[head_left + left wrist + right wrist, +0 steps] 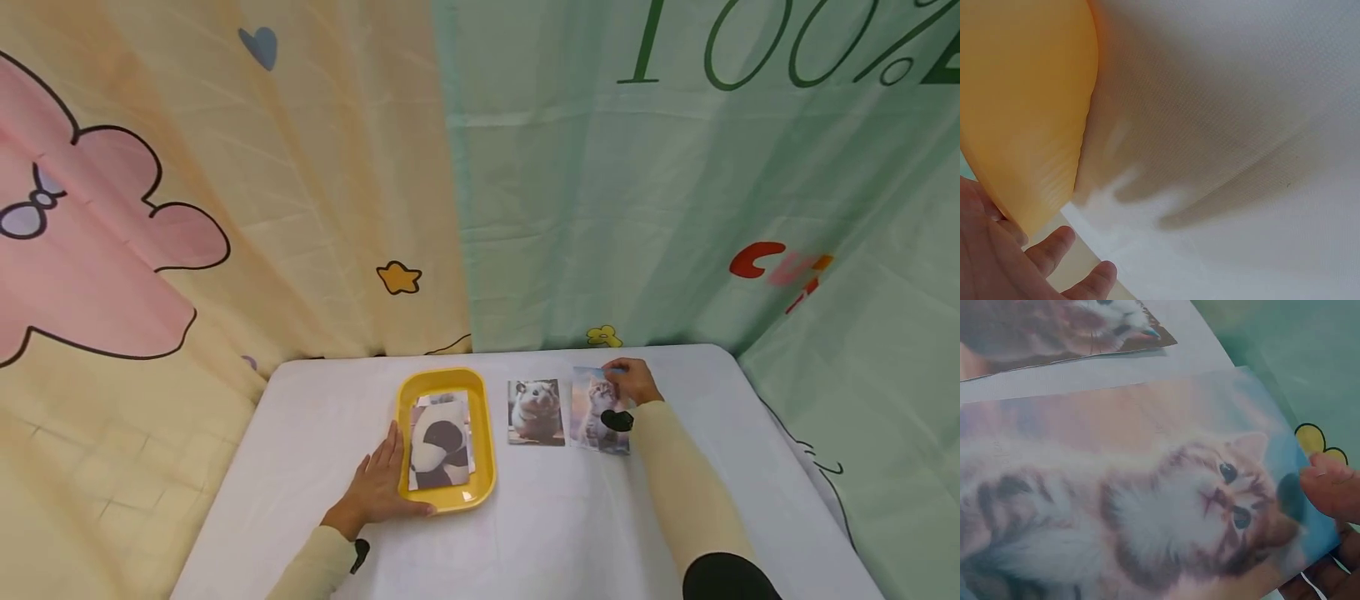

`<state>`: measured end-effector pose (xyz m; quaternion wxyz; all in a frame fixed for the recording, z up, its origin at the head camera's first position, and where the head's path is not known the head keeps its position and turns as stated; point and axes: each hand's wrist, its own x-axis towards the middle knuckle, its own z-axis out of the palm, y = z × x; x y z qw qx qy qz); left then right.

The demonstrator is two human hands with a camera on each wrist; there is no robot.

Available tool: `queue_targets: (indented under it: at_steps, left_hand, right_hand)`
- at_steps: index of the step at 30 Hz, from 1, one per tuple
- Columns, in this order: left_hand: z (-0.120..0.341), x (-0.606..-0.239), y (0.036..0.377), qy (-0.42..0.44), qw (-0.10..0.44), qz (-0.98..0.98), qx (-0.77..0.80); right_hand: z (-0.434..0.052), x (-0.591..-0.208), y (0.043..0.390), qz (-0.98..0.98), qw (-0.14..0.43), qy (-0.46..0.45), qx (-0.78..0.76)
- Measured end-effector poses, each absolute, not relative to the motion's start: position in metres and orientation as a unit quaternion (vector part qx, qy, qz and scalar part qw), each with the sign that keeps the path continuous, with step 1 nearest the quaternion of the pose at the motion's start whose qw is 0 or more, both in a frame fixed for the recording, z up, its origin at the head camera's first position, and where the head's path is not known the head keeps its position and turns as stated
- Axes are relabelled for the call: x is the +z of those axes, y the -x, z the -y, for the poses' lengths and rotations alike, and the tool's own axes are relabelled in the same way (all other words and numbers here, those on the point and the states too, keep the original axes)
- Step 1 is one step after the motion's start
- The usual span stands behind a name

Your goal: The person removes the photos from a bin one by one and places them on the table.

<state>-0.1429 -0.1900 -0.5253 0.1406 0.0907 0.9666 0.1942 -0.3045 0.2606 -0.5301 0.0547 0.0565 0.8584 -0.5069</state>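
Observation:
A yellow tray stands on the table, with my left hand at its near left corner. The fingers of that hand are straight and spread along the tray's outer side, and the thumb lies by the near rim. Inside the tray is a small stack of pictures, topped by a panda picture. My right hand pinches the far right corner of a kitten picture between thumb and fingers. That corner is lifted in the right wrist view. A hamster picture lies just left of it.
A white cloth covers the table. Behind it hangs a printed curtain, cream on the left and green on the right, close to the table's back edge.

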Motion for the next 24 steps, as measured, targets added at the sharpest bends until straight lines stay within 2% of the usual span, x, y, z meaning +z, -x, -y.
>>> queue_targets:
  at_steps: [6,11,24]
  left_hand:
    - [0.189,-0.525,0.144,-0.089,0.138,-0.967,0.195]
    - [0.188,-0.525,0.143,-0.092,0.137,-0.967,0.193]
    - [0.190,-0.527,0.143,-0.092,0.139,-0.967,0.195]
  right_hand:
    - [-0.257,-0.527,0.302,-0.850,0.066,-0.117,-0.510]
    - [-0.253,-0.527,0.302,-0.843,0.072,-0.132,-0.516]
    - [-0.222,-0.509,0.297,-0.855,0.057,-0.030,-0.515]
